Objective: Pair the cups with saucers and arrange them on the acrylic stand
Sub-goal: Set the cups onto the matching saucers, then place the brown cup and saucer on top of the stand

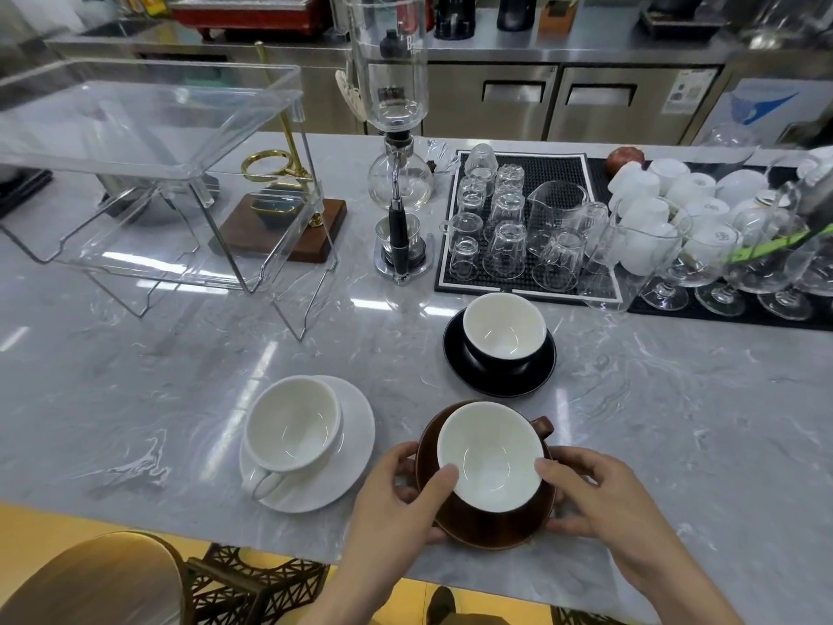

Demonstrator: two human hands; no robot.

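Observation:
A brown cup with a white inside sits on a brown saucer near the counter's front edge. My left hand grips the saucer's left rim, thumb on the cup's rim. My right hand grips the saucer's right side, thumb touching the cup. To the left, a white cup rests on a white saucer. Farther back, a black cup stands on a black saucer. The two-tier clear acrylic stand stands at the back left with nothing on it.
A glass siphon coffee maker stands mid-counter beside a brass stand on a wooden base. Black mats at the right hold several upturned glasses, white cups and stemmed glasses. A chair back sits below the counter's front edge.

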